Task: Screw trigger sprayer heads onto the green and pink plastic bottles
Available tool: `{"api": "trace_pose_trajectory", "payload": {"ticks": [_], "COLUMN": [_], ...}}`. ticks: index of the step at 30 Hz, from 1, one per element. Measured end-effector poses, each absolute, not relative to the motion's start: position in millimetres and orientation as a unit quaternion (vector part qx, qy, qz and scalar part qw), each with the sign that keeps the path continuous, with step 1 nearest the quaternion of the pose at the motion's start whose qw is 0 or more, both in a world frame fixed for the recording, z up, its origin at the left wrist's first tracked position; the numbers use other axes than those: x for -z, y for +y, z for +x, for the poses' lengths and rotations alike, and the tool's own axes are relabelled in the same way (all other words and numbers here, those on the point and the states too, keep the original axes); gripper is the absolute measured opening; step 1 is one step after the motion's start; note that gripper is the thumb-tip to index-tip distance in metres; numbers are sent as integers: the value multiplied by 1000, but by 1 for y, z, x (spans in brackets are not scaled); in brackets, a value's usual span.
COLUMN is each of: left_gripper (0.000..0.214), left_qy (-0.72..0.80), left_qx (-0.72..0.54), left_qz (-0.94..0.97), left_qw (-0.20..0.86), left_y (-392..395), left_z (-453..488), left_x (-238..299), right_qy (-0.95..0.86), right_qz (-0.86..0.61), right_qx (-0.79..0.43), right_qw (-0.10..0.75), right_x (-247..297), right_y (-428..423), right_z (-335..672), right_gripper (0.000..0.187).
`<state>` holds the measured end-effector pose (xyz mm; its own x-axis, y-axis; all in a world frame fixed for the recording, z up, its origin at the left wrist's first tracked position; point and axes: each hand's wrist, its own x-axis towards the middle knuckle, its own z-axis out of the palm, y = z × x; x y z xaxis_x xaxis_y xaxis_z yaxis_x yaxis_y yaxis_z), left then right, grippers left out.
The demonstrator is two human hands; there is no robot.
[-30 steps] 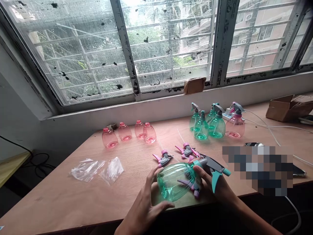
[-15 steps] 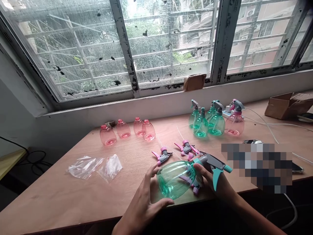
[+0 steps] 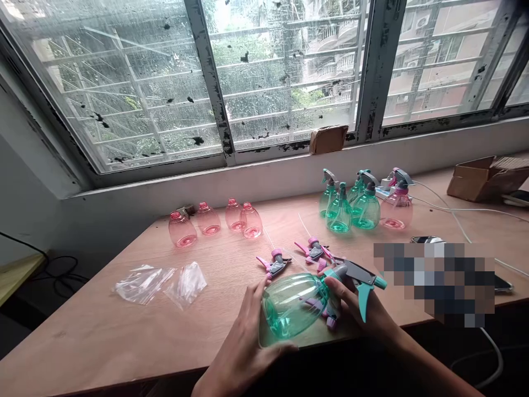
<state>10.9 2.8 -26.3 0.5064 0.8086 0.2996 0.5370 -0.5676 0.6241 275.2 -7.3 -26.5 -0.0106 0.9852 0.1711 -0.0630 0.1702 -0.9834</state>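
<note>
A green see-through spray bottle lies tilted between my hands over the table's front edge, its grey and teal trigger head pointing right. My left hand wraps the bottle's base end, fingers behind and thumb below. At the neck, my right hand closes around the teal collar, thumb on top. Just behind the bottle lie loose pink and grey spray heads, one at the left and another farther back. A further pink and purple one shows partly through and beside the bottle.
Several open pink bottles stand at the back left. Green spray bottles and a pink spray bottle stand at the back right, near white cables. Clear plastic bags lie at left. A cardboard box sits far right.
The green spray bottle has shifted slightly left and down with both hands. My grip on it looks the same, and the other things have stayed put.
</note>
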Motion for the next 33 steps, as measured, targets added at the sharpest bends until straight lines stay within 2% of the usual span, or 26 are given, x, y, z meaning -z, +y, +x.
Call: {"api": "trace_pose_trajectory", "payload": {"ticks": [6,12,15,19,23,25,26,30,33], "left_gripper": [86,61,62,56,31,36,45,97,106], "left_qy": [404,390,402,422,371,360,357,370,391], "left_qx": [-292,-287,-290,-385,-441,-410,-386,-298,-262], "left_qz": [804,824,813,750,756,783,798,842,845], "left_qw": [323,293,307,332,311,299,295,255,254], "left_y": [0,7,12,12,7,5,5,5,4], "left_z": [6,10,12,12,9,7,6,7,10], "left_x": [29,13,15,22,26,27,27,26,21], "right_qy": [-519,-538,-541,-532,-526,-524,-520,-507,-499], "right_qz": [-430,-459,-456,-447,-437,-437,-439,-441,-424], "right_qx": [-473,-436,-442,-451,-470,-473,-472,-465,-489], "right_qw": [568,556,552,560,558,557,560,576,577], "right_x": [25,24,25,24,23,24,25,31,34], "right_y": [-7,-7,-6,-7,-8,-8,-8,-6,-5], "right_z": [276,278,278,277,276,275,275,274,274], "right_gripper": [51,57,59,59,59,60,59,56,53]}}
